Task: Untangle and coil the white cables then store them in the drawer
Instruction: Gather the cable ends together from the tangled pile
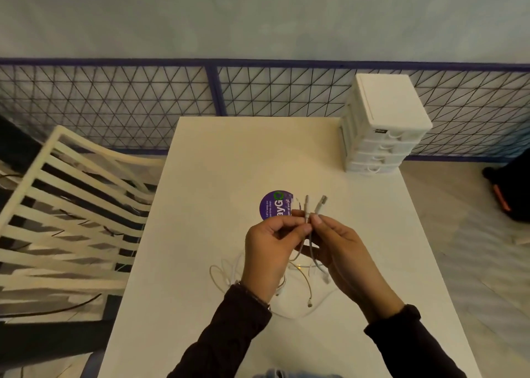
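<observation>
Two plug ends (315,203) stand up side by side above the fingertips, each on its own length of the white cables (312,250). The left hand (271,244) has its fingers curled in and pinches one strand just under its plug. The right hand (342,248) pinches the neighbouring strand between thumb and forefinger in the same way. Both hands are held close together, a little above the tabletop (218,162). The remaining length hangs from that grip and lies in loose, overlapping loops on the tabletop directly under the wrists and out to their left. How many separate cables are in that heap cannot be told. The step in hand looks like finding and separating the ends, so the task is probably at an early stage, with nothing coiled yet. To do it well, it seems best to keep a light pinch on one plug and draw the hands apart slowly. That lets the strand slide free of the crossings instead of tightening them. A sharp pull would likely tighten a knot or drag the whole heap toward the edge. The white drawer unit (383,136) stands at the far right corner with its drawers closed, well apart from the cables. A purple sticker (272,205) lies just beyond the hands, and a slatted chair (74,202) stands to the left.
</observation>
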Demonstrator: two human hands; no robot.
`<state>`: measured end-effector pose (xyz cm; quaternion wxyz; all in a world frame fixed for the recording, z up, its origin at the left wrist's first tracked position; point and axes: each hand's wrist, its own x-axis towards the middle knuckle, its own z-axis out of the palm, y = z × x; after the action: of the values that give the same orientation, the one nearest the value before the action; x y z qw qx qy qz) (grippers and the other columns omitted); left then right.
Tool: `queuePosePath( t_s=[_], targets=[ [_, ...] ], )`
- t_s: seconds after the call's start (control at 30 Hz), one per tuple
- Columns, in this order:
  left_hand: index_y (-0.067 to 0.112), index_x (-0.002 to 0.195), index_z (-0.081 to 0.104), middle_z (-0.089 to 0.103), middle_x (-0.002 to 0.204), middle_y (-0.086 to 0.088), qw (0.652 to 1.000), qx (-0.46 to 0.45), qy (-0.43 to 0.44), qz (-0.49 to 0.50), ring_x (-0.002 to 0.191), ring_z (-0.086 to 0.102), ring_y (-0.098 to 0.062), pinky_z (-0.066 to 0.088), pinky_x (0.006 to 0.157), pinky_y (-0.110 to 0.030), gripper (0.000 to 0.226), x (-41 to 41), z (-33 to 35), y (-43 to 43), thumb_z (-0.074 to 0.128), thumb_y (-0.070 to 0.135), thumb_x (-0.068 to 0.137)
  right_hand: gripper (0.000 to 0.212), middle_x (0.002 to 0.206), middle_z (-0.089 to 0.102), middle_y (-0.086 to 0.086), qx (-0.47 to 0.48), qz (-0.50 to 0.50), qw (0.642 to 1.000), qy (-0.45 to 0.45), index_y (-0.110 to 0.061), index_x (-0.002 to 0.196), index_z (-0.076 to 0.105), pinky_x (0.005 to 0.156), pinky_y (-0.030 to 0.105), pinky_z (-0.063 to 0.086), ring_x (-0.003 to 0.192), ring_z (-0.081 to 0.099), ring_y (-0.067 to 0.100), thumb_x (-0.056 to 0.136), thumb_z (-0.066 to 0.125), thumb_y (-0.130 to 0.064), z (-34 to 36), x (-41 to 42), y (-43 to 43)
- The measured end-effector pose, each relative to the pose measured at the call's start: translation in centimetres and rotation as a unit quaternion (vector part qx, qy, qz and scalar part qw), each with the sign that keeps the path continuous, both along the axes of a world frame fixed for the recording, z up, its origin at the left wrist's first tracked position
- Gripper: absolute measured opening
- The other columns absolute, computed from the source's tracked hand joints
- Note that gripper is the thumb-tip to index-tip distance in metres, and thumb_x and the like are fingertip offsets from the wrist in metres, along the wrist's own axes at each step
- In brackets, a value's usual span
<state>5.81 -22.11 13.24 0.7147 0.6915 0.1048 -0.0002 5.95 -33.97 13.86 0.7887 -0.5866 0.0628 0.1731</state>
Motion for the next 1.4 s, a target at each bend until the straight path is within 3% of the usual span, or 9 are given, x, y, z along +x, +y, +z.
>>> queuePosePath(
  t_s=[0.23,0.4,0.5,0.67,0.83,1.07,1.2,1.3,1.4],
  targets=[
    [0.024,0.063,0.065,0.063,0.062,0.016,0.987,0.145,-0.070,0.002,0.058,0.058,0.001,0.050,0.060,-0.013,0.024,1.5,0.7,0.5,0.079,0.006,0.070,0.029,0.095,0.074,0.011,-0.039,0.083,0.995,0.035,-0.005,0.097,0.068,0.083,0.039,0.057,0.089,0.070,0.024,0.097,0.044,-0.021,1.0,1.9,-1.1],
    [0.021,0.081,0.071,0.063,0.086,-0.001,0.976,0.166,-0.128,-0.054,0.070,0.055,-0.001,0.044,0.054,-0.004,0.014,3.2,2.1,0.7,0.074,0.009,0.077,0.029,0.078,0.071,0.007,-0.088,0.058,0.994,-0.025,-0.006,0.092,0.064,0.081,0.038,0.055,0.073,0.068,0.021,0.100,0.039,-0.018,1.9,4.7,-1.6],
    [0.030,0.083,0.067,0.061,0.081,-0.001,0.990,0.100,-0.094,-0.043,0.062,0.053,-0.004,0.046,0.050,-0.012,0.018,2.7,1.8,0.9,0.069,0.013,0.083,0.031,0.065,0.065,0.002,-0.016,0.033,0.998,-0.058,-0.011,0.086,0.054,0.079,0.036,0.053,0.066,0.064,0.019,0.102,0.030,-0.022,3.1,6.0,-1.7],
    [0.022,0.085,0.069,0.064,0.074,0.003,0.998,0.064,-0.009,0.008,0.058,0.053,-0.008,0.048,0.049,-0.019,0.010,0.5,-2.0,2.2,0.063,0.014,0.087,0.030,0.058,0.049,-0.001,0.265,0.066,0.955,-0.114,-0.015,0.085,0.045,0.080,0.034,0.055,0.060,0.058,0.014,0.102,0.022,-0.023,8.2,7.1,-2.6],
    [0.020,0.085,0.070,0.065,0.063,0.010,0.997,0.054,0.054,0.007,0.053,0.052,-0.002,0.049,0.048,-0.020,0.012,-1.3,-5.1,3.1,0.061,0.013,0.089,0.024,0.054,0.041,-0.006,0.187,0.009,0.978,-0.090,-0.017,0.081,0.045,0.060,0.025,0.037,0.048,0.040,0.008,0.098,0.031,-0.027,6.0,8.6,-2.2],
    [0.016,0.078,0.069,0.062,0.060,0.007,0.974,0.034,0.174,-0.141,0.053,0.054,-0.007,0.047,0.050,-0.019,0.011,-1.6,-8.3,1.8,0.063,0.012,0.087,0.032,0.051,0.033,-0.007,0.315,-0.028,0.944,-0.098,-0.017,0.081,0.047,0.051,0.019,0.036,0.043,0.031,0.005,0.103,0.024,-0.023,6.6,8.7,-3.6],
    [0.017,0.085,0.071,0.064,0.081,0.004,0.882,0.210,0.243,-0.344,0.070,0.059,-0.008,0.047,0.066,-0.019,0.012,-3.3,-14.4,0.2,0.059,0.017,0.087,0.034,0.051,0.033,-0.008,0.256,-0.049,0.958,-0.121,-0.019,0.081,0.048,0.050,0.020,0.031,0.043,0.029,0.006,0.103,0.022,-0.025,5.7,7.8,-4.9],
    [0.012,0.096,0.068,0.058,0.110,-0.006,0.867,0.360,0.257,-0.231,0.101,0.059,-0.020,0.042,0.086,-0.024,0.019,-4.2,-19.7,0.3,0.052,0.010,0.086,0.037,0.050,0.031,-0.009,0.156,-0.093,0.976,-0.116,-0.021,0.079,0.049,0.048,0.021,0.024,0.043,0.025,0.006,0.103,0.021,-0.024,3.6,6.6,-6.3],
    [0.008,0.105,0.061,0.053,0.114,-0.012,0.872,0.405,0.227,-0.155,0.105,0.056,-0.029,0.039,0.089,-0.028,0.022,-3.2,-21.5,0.5,0.052,0.006,0.085,0.037,0.050,0.031,-0.010,0.064,-0.128,0.983,-0.117,-0.022,0.077,0.049,0.046,0.018,0.027,0.043,0.025,0.006,0.102,0.021,-0.021,2.3,4.9,-9.0]
  ],
)
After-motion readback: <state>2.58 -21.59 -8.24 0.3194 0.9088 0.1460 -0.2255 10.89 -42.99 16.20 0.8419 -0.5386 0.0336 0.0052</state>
